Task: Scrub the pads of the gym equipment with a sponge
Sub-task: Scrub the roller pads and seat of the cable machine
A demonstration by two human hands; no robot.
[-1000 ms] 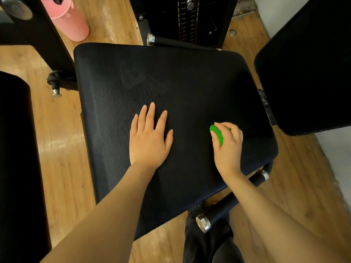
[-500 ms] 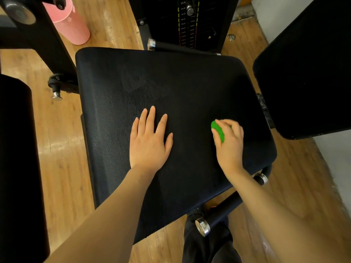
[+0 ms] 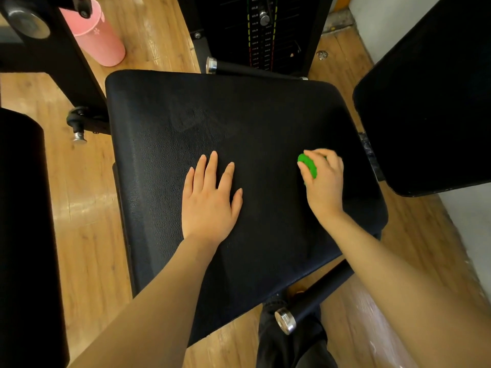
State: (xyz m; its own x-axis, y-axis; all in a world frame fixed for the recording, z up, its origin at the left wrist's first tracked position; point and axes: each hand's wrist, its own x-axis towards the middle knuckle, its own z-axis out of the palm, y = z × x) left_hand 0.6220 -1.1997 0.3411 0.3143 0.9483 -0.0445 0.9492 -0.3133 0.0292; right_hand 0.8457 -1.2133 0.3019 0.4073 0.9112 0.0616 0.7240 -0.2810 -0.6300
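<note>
Your right hand point(image 3: 324, 181) gripped the green sponge point(image 3: 308, 165) against the black seat pad point(image 3: 265, 115), fingers curled over it and hiding most of it. Your left hand point(image 3: 210, 205) lay flat and spread just left of it. Beyond your hands, the weight stack point(image 3: 261, 33) carried labels too small to read.

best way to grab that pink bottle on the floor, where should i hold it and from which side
Grip the pink bottle around its round body from its right side. It stands upright on the wooden floor, and its top and left side are tucked behind the black machine frame, so the right wall is the exposed part.
</note>
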